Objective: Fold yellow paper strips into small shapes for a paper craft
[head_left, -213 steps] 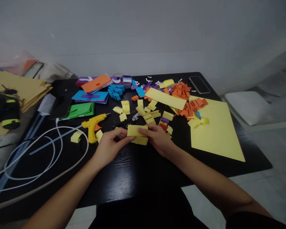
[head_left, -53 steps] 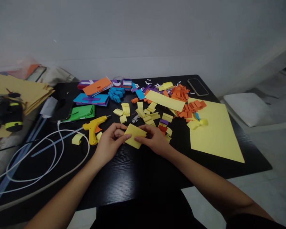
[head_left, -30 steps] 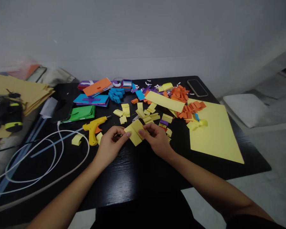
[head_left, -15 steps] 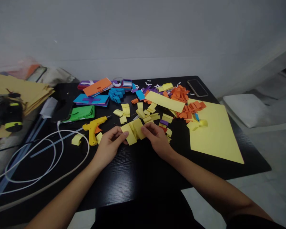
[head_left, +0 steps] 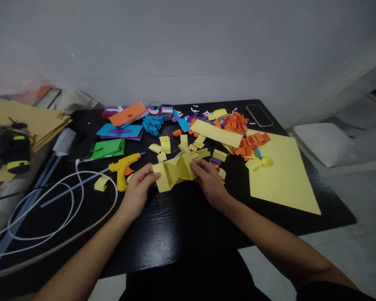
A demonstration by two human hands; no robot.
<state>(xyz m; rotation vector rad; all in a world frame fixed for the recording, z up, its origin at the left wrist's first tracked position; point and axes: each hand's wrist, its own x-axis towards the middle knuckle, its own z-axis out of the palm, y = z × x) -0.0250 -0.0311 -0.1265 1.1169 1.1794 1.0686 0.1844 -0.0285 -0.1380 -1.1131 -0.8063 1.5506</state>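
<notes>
A folded yellow paper piece [head_left: 177, 170] is stretched between my hands above the black table [head_left: 175, 225], its creases standing up in the middle. My left hand [head_left: 140, 188] pinches its left end between thumb and fingers. At its right end, my right hand [head_left: 209, 180] grips the paper the same way. Small folded yellow pieces [head_left: 165, 144] lie just beyond my hands. A yellow glue gun [head_left: 122, 169] rests to the left of my left hand.
Green [head_left: 108, 148], blue [head_left: 120, 130] and orange [head_left: 129, 114] folded papers lie at the back left. Orange pieces [head_left: 236, 123] sit near a large yellow sheet [head_left: 282, 175]. A phone [head_left: 259, 115] is at the back right. White cables [head_left: 72, 205] curl at the left.
My hands have moved apart, my left hand leftward and my right hand slightly rightward. The yellow paper between them has opened out wider.
</notes>
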